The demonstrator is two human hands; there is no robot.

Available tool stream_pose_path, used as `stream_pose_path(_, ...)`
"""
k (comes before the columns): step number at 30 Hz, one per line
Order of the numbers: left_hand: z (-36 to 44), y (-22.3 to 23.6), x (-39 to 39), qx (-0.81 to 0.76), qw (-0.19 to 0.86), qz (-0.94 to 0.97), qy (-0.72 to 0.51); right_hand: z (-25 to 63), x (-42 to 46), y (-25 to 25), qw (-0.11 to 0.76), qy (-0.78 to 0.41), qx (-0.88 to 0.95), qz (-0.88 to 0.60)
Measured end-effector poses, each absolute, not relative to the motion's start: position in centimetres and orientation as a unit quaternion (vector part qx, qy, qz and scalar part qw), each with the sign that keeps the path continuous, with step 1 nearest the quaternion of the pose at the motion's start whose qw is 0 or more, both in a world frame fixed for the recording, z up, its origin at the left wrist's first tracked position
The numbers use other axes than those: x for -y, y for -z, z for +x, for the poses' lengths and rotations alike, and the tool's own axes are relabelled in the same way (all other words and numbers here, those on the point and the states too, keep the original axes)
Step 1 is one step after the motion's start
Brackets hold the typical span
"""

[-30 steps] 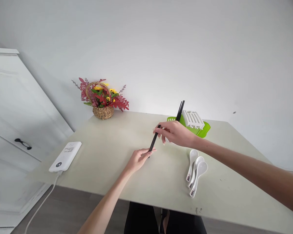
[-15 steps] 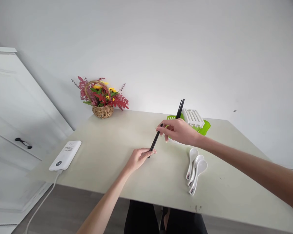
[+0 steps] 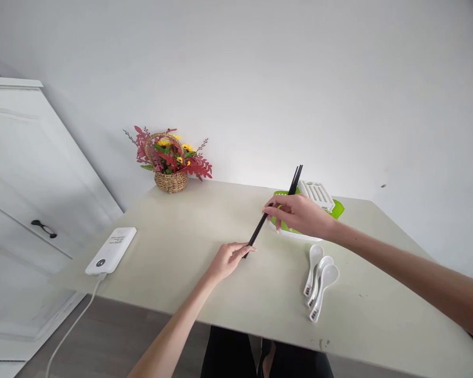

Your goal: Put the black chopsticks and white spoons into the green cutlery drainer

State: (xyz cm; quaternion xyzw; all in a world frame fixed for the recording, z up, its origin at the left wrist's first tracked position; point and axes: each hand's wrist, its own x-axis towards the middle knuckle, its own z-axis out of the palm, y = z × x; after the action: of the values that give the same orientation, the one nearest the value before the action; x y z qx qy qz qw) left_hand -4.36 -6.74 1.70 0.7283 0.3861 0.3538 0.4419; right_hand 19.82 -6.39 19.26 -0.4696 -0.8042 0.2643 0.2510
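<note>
Black chopsticks (image 3: 257, 230) slant between my two hands above the table. My left hand (image 3: 229, 259) pinches their lower end between thumb and fingers. At the upper end, the fingers of my right hand (image 3: 294, 214) are closed round the tips. Behind my right hand stands a green and white utensil rack (image 3: 317, 195), partly covered by that hand. More black chopsticks (image 3: 295, 180) stand upright in it, leaning a little right. Three white spoons (image 3: 319, 281) lie overlapping on the table, below my right forearm, bowls away from me.
A wicker basket of artificial flowers (image 3: 171, 181) stands at the back left by the wall. A white power bank (image 3: 111, 251) with a cable (image 3: 73, 326) lies at the table's left edge. Beyond it is a white cabinet (image 3: 19, 173). The table's front edge (image 3: 161, 311) runs above my legs.
The whole view has shifted slightly, so everything sits a little further right. Both hands keep their hold on the chopsticks, and the spoons and rack stay where they were.
</note>
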Motion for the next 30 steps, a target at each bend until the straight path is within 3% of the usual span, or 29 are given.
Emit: stream_pose_path(30, -4.1, -1.6, 6.7, -0.351, 0.445, 0.760, -0.318, 21.8, 7.3, -19.0, 0.247, -0.315, 0.787, -0.470)
